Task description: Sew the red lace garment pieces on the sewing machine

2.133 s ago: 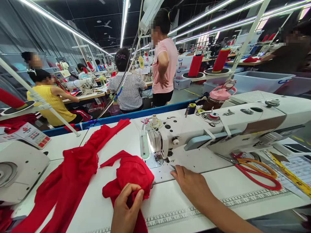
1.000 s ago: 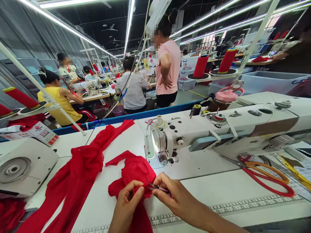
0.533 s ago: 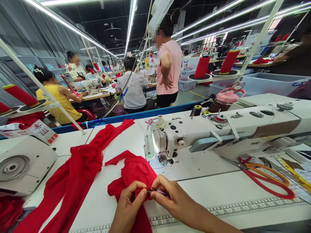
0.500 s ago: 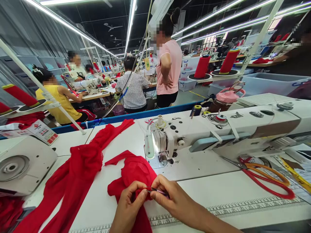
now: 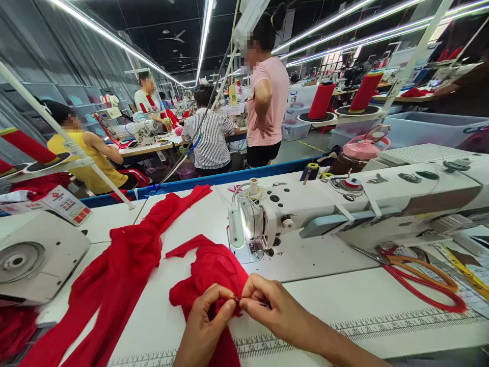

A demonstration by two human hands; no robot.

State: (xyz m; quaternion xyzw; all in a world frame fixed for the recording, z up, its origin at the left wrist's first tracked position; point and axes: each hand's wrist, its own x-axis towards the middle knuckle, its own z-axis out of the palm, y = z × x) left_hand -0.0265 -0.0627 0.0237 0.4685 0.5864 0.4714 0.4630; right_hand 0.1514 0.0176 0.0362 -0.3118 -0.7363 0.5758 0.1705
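Observation:
A bunched red fabric piece (image 5: 212, 272) lies on the white table in front of the sewing machine (image 5: 344, 204). My left hand (image 5: 204, 329) pinches its near edge between thumb and fingers. My right hand (image 5: 273, 311) is closed on small thread snips (image 5: 254, 302), whose tips meet the fabric right at my left fingertips. The snips are mostly hidden by my fingers.
A long red fabric pile (image 5: 118, 270) stretches across the table's left side. Red-handled scissors (image 5: 416, 280) and a yellow tape measure (image 5: 468, 272) lie at the right. Another machine (image 5: 34, 257) sits at far left. Several people work beyond the blue table edge (image 5: 214, 179).
My right hand left the table beside the needle plate and came to the fabric with the snips. Both hands now meet closer together at the fabric's edge.

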